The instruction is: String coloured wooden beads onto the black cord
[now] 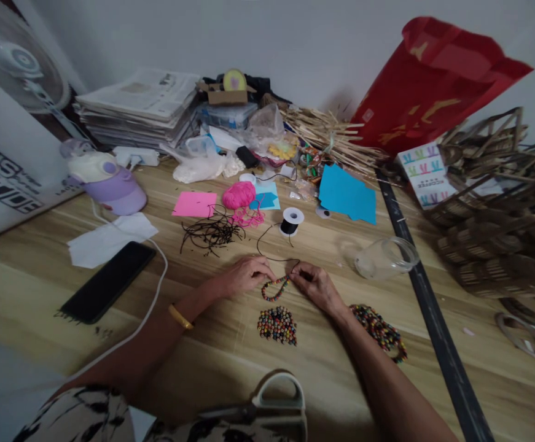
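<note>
On the left of the wooden worktop (27,282) lies a black phone (109,280), and a white cable (154,299) curves beside it. Behind it stands a purple bottle (110,184) on its side. More to the middle there is a bundle of dark cords (209,232) and a ball of pink yarn (239,195).

The left hand (244,274) pinches one end of a short beaded string (275,288), and the right hand (316,285) pinches the other end, so the string hangs in a small loop between the fingers, low over the worktop. A thin black cord (267,240) runs from the hands up to a small white spool (290,221).

Just below the loop lies a heap of coloured beads (277,324). Beside the right wrist lies a second pile of beaded strands (380,331). Further right, a clear plastic jar (384,258) lies on its side.
</note>
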`<action>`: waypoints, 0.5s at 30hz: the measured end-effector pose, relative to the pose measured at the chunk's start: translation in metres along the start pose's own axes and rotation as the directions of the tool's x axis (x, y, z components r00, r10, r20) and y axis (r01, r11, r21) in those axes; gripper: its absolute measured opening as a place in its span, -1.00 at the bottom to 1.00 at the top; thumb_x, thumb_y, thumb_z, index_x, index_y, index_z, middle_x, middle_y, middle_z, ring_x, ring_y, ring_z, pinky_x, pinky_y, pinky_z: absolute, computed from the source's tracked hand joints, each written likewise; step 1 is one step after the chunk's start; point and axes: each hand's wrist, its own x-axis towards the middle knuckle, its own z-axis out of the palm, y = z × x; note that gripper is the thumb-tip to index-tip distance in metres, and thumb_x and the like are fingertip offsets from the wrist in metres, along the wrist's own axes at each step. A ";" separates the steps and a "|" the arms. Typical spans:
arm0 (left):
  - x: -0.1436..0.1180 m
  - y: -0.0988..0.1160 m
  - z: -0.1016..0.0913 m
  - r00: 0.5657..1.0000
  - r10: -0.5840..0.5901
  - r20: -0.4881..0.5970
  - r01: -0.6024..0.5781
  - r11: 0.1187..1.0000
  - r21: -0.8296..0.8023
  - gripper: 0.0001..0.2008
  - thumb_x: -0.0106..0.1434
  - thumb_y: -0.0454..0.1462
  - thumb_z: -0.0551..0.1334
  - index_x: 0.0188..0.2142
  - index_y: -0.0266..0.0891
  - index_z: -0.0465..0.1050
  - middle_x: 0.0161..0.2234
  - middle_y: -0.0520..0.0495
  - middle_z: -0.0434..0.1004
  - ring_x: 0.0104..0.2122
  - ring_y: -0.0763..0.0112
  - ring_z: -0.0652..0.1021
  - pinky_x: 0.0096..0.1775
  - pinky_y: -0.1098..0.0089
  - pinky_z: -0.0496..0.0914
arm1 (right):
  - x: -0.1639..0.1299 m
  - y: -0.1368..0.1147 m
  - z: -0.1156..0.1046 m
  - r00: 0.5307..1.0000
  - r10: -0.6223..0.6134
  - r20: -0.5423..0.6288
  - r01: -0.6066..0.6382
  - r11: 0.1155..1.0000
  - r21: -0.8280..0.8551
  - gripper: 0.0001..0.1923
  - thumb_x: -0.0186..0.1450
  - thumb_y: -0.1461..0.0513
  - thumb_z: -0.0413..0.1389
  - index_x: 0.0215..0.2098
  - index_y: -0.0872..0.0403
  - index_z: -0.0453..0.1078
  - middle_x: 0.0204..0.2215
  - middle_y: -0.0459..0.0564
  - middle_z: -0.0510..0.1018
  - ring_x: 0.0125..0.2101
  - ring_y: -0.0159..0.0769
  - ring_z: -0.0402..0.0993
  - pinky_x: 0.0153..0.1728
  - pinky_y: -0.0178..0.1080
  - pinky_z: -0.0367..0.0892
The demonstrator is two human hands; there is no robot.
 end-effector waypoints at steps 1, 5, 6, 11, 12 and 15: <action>0.000 0.000 0.000 1.000 0.002 -0.002 -0.002 1.000 -0.005 -0.72 0.24 -0.47 0.11 -0.27 -0.23 0.59 -0.34 -0.06 0.50 -0.32 0.46 0.48 -0.22 0.47 0.33 | 0.000 0.000 0.000 1.000 0.001 -0.005 -0.001 1.000 -0.003 -0.78 0.24 0.14 0.07 -0.47 0.12 0.36 -0.55 -0.09 0.40 -0.49 -0.38 0.26 -0.45 -0.34 0.15; -0.001 0.000 -0.002 1.000 0.002 0.004 -0.002 1.000 -0.003 -0.72 0.22 -0.49 0.11 -0.30 -0.26 0.59 -0.35 -0.06 0.49 -0.32 0.45 0.48 -0.21 0.47 0.32 | 0.000 0.000 0.000 1.000 0.014 -0.001 -0.014 1.000 -0.021 -0.77 0.24 0.13 0.07 -0.47 0.12 0.36 -0.55 -0.09 0.40 -0.49 -0.37 0.26 -0.45 -0.34 0.15; -0.001 0.000 -0.002 1.000 0.003 0.008 -0.003 1.000 0.003 -0.72 0.22 -0.50 0.11 -0.30 -0.26 0.59 -0.35 -0.06 0.49 -0.32 0.45 0.48 -0.20 0.47 0.32 | 0.000 0.000 0.000 1.000 0.018 0.001 -0.018 0.999 -0.027 -0.77 0.24 0.13 0.07 -0.47 0.12 0.36 -0.54 -0.09 0.40 -0.50 -0.37 0.25 -0.45 -0.34 0.15; -0.001 -0.002 -0.001 1.000 0.009 0.010 -0.009 1.000 0.021 -0.72 0.22 -0.49 0.11 -0.31 -0.25 0.59 -0.36 -0.05 0.49 -0.34 0.47 0.47 -0.20 0.47 0.32 | 0.000 -0.001 -0.001 1.000 0.007 0.006 -0.006 0.999 -0.037 -0.76 0.26 0.12 0.05 -0.47 0.12 0.35 -0.54 -0.10 0.39 -0.49 -0.38 0.25 -0.44 -0.35 0.15; -0.001 -0.002 0.000 1.000 0.010 0.007 -0.010 1.000 0.021 -0.72 0.22 -0.49 0.11 -0.31 -0.25 0.59 -0.36 -0.05 0.49 -0.34 0.47 0.47 -0.21 0.47 0.32 | 0.000 -0.002 -0.001 1.000 0.007 0.005 -0.007 0.999 -0.036 -0.75 0.25 0.12 0.05 -0.46 0.12 0.35 -0.54 -0.10 0.39 -0.50 -0.39 0.25 -0.44 -0.35 0.14; 0.000 -0.004 0.002 1.000 0.015 0.001 -0.015 1.000 0.023 -0.71 0.21 -0.50 0.11 -0.32 -0.25 0.59 -0.37 -0.05 0.49 -0.34 0.46 0.47 -0.21 0.47 0.32 | -0.001 -0.002 -0.001 1.000 0.018 0.006 -0.018 0.999 -0.028 -0.75 0.25 0.11 0.06 -0.47 0.12 0.35 -0.56 -0.10 0.37 -0.51 -0.39 0.22 -0.47 -0.35 0.13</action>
